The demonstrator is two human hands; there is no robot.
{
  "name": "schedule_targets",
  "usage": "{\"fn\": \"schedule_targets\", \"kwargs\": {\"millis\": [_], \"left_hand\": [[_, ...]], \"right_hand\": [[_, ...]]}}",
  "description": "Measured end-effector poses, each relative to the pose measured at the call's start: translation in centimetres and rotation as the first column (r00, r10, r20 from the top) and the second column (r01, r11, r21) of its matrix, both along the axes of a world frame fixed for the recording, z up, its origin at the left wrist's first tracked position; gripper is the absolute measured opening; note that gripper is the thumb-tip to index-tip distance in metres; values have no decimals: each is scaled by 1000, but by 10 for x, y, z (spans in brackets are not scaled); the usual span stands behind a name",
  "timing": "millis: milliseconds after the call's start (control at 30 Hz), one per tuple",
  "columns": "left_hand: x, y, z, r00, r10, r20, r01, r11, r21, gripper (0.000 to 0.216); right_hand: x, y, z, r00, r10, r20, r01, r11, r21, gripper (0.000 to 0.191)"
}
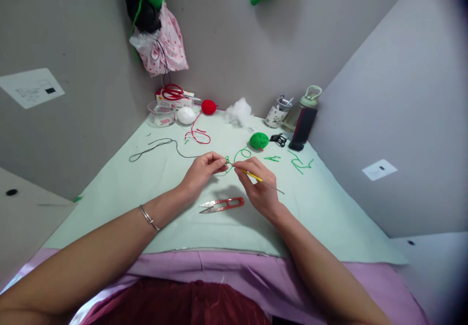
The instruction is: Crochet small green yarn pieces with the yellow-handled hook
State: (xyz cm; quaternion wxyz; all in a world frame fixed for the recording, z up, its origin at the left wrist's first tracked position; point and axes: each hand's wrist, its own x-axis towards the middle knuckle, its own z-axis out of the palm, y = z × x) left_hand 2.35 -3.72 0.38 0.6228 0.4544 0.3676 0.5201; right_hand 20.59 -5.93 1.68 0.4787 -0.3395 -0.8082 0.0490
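Observation:
My left hand (202, 171) pinches a strand of green yarn (239, 154) above the pale green table (146, 208). My right hand (258, 186) is closed round a yellow-handled crochet hook (252, 174), whose tip meets the yarn at my left fingertips. The strand trails back to a green yarn ball (259, 140). Red-handled thread snips (222, 204) lie on the table just below both hands.
At the back stand a red yarn ball (208, 106), a white ball (186, 115), stuffing (239, 111), red scissors (173, 92) on a box, a jar (276, 113), a bottle (305, 108). A black cord (157, 147) and green scraps (300, 163) lie loose.

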Motion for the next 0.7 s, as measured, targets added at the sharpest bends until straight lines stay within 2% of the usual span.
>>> {"fn": "schedule_targets", "kwargs": {"millis": [233, 500, 700], "left_hand": [[1, 0, -1, 1000, -9, 0, 9, 1000, 4, 28], [1, 1, -2, 998, -66, 21, 66, 998, -6, 27], [2, -2, 4, 994, -101, 37, 102, 995, -18, 26]], "right_hand": [[0, 3, -8, 973, -147, 180, 110, 974, 198, 20], [-2, 2, -8, 957, -185, 224, 112, 947, 302, 14], [-5, 0, -6, 918, -241, 316, 87, 898, 431, 22]]}}
